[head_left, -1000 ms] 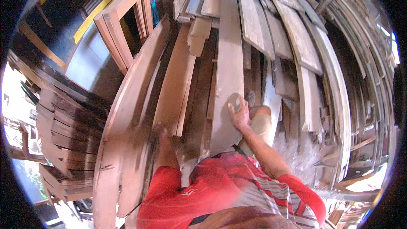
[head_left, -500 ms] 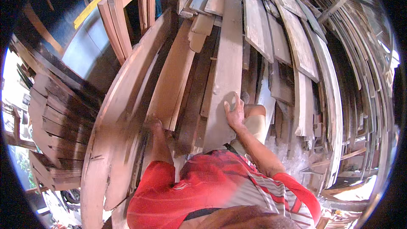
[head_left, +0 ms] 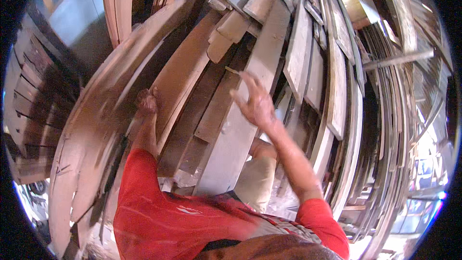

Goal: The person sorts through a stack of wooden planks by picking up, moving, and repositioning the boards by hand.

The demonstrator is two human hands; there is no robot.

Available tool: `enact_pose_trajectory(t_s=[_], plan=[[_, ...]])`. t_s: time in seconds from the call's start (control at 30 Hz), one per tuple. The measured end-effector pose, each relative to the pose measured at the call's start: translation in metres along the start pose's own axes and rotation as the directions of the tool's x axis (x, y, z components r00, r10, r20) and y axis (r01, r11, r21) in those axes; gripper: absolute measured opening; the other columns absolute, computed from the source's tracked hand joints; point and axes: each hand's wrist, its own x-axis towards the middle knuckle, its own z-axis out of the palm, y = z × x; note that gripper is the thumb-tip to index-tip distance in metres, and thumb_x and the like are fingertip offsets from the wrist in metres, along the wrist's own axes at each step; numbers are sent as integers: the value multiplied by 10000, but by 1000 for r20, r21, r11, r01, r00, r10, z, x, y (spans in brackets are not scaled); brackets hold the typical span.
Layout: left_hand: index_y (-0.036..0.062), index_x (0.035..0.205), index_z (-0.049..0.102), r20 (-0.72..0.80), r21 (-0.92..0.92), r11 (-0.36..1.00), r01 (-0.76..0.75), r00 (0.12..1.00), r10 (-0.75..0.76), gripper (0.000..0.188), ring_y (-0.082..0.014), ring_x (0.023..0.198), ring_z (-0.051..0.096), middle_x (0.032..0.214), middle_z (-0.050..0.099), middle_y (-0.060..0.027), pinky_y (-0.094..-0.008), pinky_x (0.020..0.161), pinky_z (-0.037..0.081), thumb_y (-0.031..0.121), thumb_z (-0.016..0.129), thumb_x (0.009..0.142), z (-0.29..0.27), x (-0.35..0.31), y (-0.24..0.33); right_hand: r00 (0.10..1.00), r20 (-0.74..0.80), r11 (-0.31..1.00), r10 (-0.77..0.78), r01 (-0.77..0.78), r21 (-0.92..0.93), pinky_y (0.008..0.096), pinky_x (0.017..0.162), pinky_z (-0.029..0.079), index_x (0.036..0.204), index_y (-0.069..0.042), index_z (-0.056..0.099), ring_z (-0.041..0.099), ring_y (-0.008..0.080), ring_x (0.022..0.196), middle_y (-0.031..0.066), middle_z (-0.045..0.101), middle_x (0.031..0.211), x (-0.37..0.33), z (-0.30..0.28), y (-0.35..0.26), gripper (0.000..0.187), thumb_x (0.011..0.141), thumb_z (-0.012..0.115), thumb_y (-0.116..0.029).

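Note:
At the left edge of a wide brown plank (head_left: 185, 67) is my left hand (head_left: 148, 101), its fingers bent against the board. My right hand (head_left: 257, 102) is raised over a long pale plank (head_left: 231, 139), thumb and fingers apart, with nothing visible in its grasp. A thin yellowish sliver (head_left: 232, 70) shows just beyond its fingertips. Between the two planks lie darker boards (head_left: 215, 110), lower in the pile. A short board with a stepped end (head_left: 224, 38) overlaps the brown plank's far part.
Weathered boards (head_left: 339, 101) are stacked along the right, with more long strips (head_left: 392, 106) beyond them. A long curved-looking board (head_left: 72, 163) runs down my left side. Wooden frame pieces (head_left: 118, 5) stand at the back left. A bar (head_left: 399, 60) juts out at right.
My left hand has moved up along the brown plank's left edge. My right hand has lifted from beside my knee and reached farther over the pale plank. The whole view has tilted.

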Motion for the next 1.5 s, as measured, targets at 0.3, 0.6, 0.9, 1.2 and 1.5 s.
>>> enact_pose_trajectory(t_s=[0.3, 0.6, 0.9, 1.2, 1.5], plan=[[-41, 1215, 612, 118, -164, 966, 200, 976, -182, 697, -464, 1117, 625, 1169, 651, -311, -573, 1019, 445, 572, 350, 1014, -28, 8, 21, 915, 185, 765, -358, 401, -505, 463, 1120, 415, 1417, 12, 488, 540, 394, 1283, 268, 584, 1341, 299, 107, 192, 634, 956, 612, -405], [21, 1053, 674, -12, -37, 982, 184, 983, -185, 497, -478, 941, 638, 1016, 670, -276, -588, 863, 489, 481, 495, 996, -19, 3, 5, 910, 54, 823, -410, 395, -409, 602, 1069, 420, 1504, -270, 423, 407, 444, 1387, 214, 430, 1509, 473, 200, 237, 662, 903, 661, -416], [89, 1170, 657, -77, 64, 987, 146, 987, -141, 492, -416, 1072, 637, 1125, 678, -213, -563, 960, 466, 505, 563, 926, 6, 11, 8, 942, 229, 777, -244, 331, -535, 526, 1027, 484, 1458, -150, 429, 496, 399, 1333, 196, 502, 1449, 496, 178, 232, 757, 832, 758, -420], [105, 1303, 618, 160, 415, 862, 292, 909, -385, 564, -434, 1149, 599, 1219, 643, -254, -579, 1040, 410, 521, 537, 931, 17, 7, 9, 687, 347, 656, -638, 721, -222, 530, 913, 528, 1355, -93, 508, 601, 436, 1130, 213, 621, 1248, 514, 160, 246, 456, 921, 592, -204], [63, 1246, 640, 129, -28, 950, 310, 944, -304, 591, -439, 1137, 603, 1100, 678, -269, -591, 1010, 414, 550, 491, 944, 24, 20, 8, 630, 554, 430, -545, 777, -460, 425, 1111, 397, 1325, -79, 626, 524, 347, 1315, 146, 620, 1361, 529, 147, 248, 610, 833, 692, -434]])
